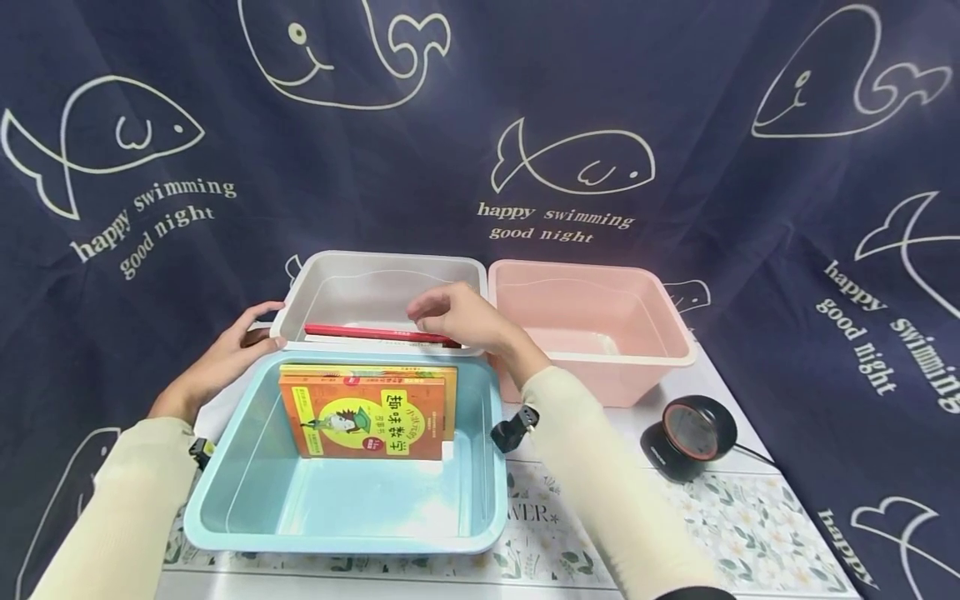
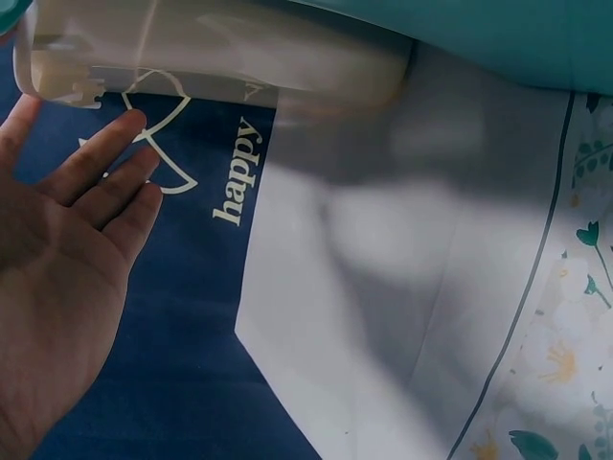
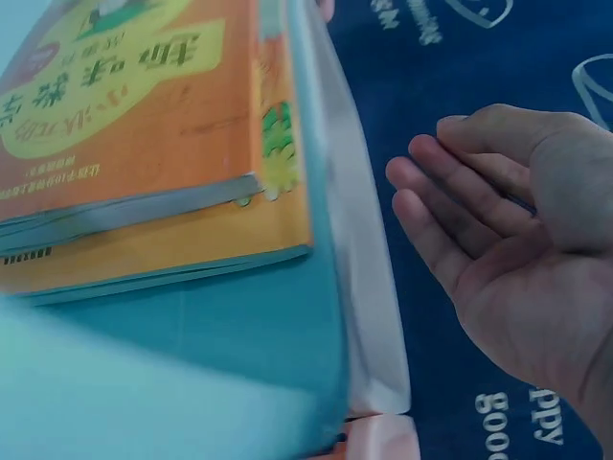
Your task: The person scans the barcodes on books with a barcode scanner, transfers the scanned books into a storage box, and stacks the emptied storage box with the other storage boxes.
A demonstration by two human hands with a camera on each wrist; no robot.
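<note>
My left hand [image 1: 243,342] is at the left end of the light grey bin [image 1: 322,287], its fingers by the rim. In the left wrist view, those fingers are extended beside the bin's outer wall. Over the grey bin hovers my right hand [image 1: 461,317], fingers loosely bent and holding nothing. Below it, a red book [image 1: 360,332] and a white-edged book [image 1: 337,341] lie along the bin's near wall, mostly hidden. An orange children's book [image 1: 420,400] stands in the blue bin [image 1: 225,467] against a yellow book [image 1: 450,392].
A pink bin [image 1: 652,358] stands to the right of the grey one. Further right is a round black device [image 1: 701,425] with a cable. A floral mat [image 1: 555,542] covers the front of the white table, and a dark blue fish-print curtain [image 1: 450,167] hangs behind.
</note>
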